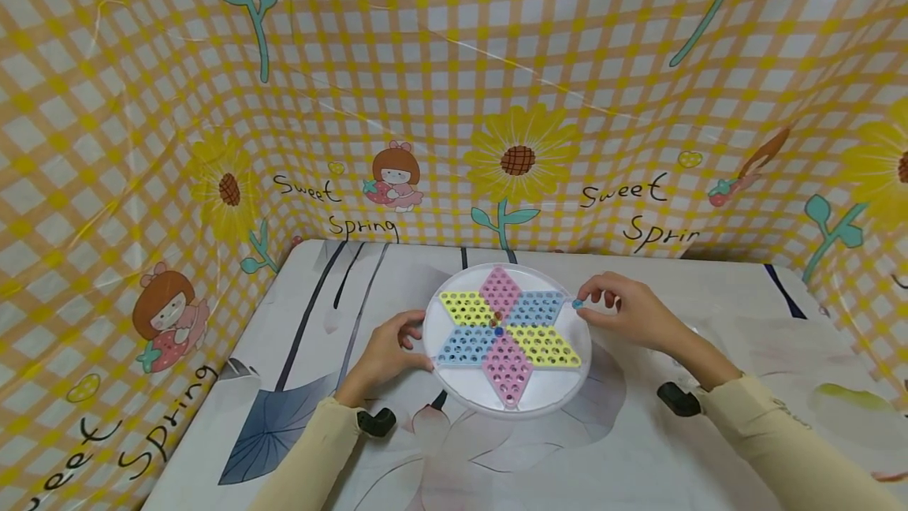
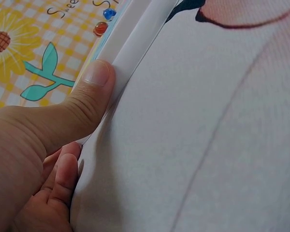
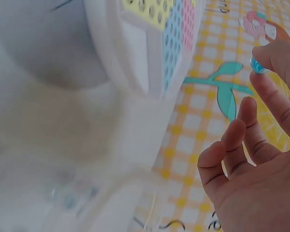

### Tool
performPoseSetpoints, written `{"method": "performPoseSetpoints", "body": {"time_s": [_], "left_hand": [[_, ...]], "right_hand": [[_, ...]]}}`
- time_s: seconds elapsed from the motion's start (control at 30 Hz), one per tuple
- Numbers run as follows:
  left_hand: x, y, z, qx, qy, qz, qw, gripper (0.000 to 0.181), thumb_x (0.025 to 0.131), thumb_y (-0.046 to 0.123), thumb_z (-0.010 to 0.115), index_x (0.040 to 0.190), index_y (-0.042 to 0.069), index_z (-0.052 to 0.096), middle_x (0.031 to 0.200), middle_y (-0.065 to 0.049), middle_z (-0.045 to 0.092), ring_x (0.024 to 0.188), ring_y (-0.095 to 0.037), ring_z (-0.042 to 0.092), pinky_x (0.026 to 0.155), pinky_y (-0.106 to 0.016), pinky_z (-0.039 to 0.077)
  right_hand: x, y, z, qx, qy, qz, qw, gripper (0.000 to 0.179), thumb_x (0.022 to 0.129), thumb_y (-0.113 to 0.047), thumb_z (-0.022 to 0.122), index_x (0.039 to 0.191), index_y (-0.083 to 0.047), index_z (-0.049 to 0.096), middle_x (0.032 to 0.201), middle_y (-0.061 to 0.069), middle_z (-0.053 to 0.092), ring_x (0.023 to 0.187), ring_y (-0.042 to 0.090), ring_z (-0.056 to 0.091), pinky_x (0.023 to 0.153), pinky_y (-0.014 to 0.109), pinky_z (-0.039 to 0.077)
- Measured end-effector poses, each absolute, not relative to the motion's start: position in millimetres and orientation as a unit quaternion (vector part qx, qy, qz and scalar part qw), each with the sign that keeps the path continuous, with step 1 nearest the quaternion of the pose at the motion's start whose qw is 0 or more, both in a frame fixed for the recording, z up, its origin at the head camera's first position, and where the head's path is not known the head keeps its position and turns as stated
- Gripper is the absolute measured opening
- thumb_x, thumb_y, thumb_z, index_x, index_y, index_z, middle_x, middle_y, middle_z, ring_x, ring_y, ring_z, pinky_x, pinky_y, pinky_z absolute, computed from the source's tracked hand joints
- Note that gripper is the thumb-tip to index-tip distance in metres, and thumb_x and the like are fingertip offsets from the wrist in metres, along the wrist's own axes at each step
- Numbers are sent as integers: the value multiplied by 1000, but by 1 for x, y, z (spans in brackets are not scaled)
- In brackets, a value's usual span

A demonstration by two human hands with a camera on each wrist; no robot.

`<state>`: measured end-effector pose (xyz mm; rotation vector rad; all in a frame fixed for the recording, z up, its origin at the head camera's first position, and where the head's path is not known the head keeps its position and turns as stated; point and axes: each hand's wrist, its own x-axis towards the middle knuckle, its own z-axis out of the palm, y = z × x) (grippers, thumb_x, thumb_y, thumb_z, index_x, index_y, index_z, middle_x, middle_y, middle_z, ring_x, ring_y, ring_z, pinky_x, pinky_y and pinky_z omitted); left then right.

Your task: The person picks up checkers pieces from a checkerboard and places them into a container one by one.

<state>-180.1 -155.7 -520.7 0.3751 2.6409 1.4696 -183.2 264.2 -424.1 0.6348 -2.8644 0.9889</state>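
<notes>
A round white Chinese checkers board [image 1: 454,385] with a star of pink, yellow and blue holed sections lies on the table. Near its centre sit a blue marble [image 1: 500,331] and reddish-brown marbles [image 1: 497,316]. My left hand [image 1: 388,349] grips the board's left edge, its thumb [image 2: 97,77] on the white rim and the other fingers lower at the side. Just beyond the right rim, my right hand [image 1: 624,302] pinches a light blue marble [image 3: 257,65] between thumb and index finger, the other fingers loosely bent. The marble is held above the table.
A clear container [image 3: 101,203], blurred, with glassy marbles in it, stands by the right forearm. The table [image 1: 319,448] has a printed floral cover. Yellow checked cloth [image 1: 440,61] rises behind and at both sides.
</notes>
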Motion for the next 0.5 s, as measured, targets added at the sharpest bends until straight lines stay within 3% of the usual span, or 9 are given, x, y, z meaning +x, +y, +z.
{"method": "performPoseSetpoints", "body": {"time_s": [0.23, 0.5], "left_hand": [[-180, -156, -519, 121, 869, 477, 48, 85, 66, 12, 97, 142, 10, 58, 104, -4, 68, 85, -16, 57, 75, -29, 50], [-179, -154, -517, 114, 871, 475, 53, 86, 66, 12, 97, 142, 11, 58, 104, -3, 68, 85, -16, 57, 77, -31, 50]], "right_hand": [[-172, 296, -425, 205, -926, 306, 76, 16, 89, -17, 81, 101, -19, 71, 91, 0, 59, 77, 17, 49, 61, 27, 42], [-160, 334, -432, 180, -931, 302, 101, 17, 89, -15, 81, 102, -20, 71, 91, -1, 58, 74, 12, 48, 59, 26, 40]]}}
